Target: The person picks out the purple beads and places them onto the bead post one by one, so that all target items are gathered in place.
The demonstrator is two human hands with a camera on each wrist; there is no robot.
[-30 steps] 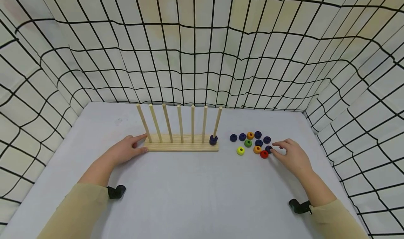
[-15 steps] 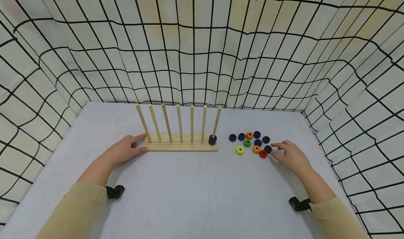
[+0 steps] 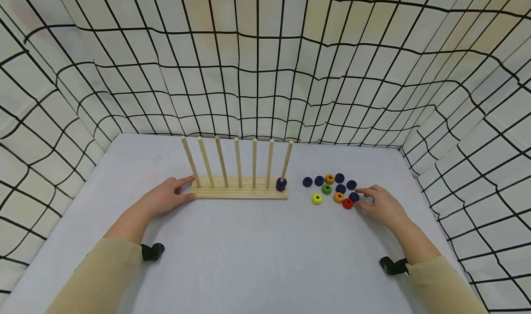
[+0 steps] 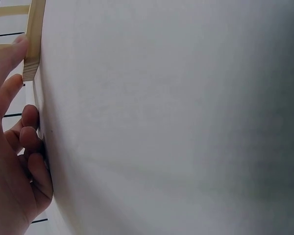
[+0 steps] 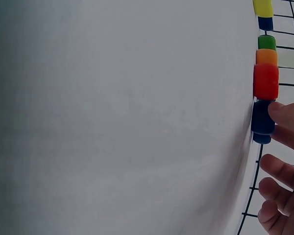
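A wooden peg stand (image 3: 240,194) holds a row of upright pegs, and dark blue beads (image 3: 280,184) sit low on its rightmost peg. My left hand (image 3: 166,198) grips the stand's left end, thumb at the front edge and index finger farther back. In the left wrist view, its other fingers curl beside the wooden base (image 4: 34,39). On the right, my right hand (image 3: 383,207) is at a loose dark blue bead (image 3: 354,197), with thumb and index finger spread on either side. The right wrist view has the thumb (image 5: 286,116) overlapping that bead; the other fingers are loosely bent.
Several more loose beads lie left of my right hand, among them a red bead (image 3: 348,204), a green bead (image 3: 327,189) and a yellow bead (image 3: 317,198). A white tabletop (image 3: 249,258) lies beneath everything. Black netting (image 3: 257,69) over white walls rises behind and at both sides.
My right thumb and index finger have edged slightly left, closer to the dark blue bead. My left hand, the stand and the loose beads keep their places.
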